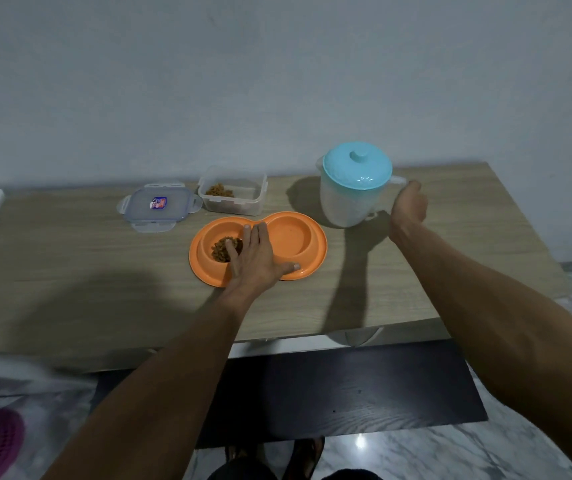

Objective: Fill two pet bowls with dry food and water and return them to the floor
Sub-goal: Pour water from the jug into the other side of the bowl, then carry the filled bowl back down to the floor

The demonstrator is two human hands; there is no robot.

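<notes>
The left hand (256, 261) lies flat, fingers spread, on the orange double bowl (298, 237). The right hand (409, 206) reaches beside the jug (350, 199); its fingers' state cannot be told.

The double bowl (298, 244) under the fingers (253, 235) of the left hand (255, 263) is plain orange, and the dry food (222, 249) beside those fingers is brown. The desk (87, 258) has a pale wood-grain pattern. Beyond the fingers, the food box (234, 194) is clear, with brown food inside; its lid (158, 207) is clear with a small red and blue label. The jug (345, 202) near the right hand (409, 207) is milky white with a light blue lid (357, 166). The floor (416, 452) has a grey-white marble pattern. The wall (277, 81) is pale grey.
</notes>
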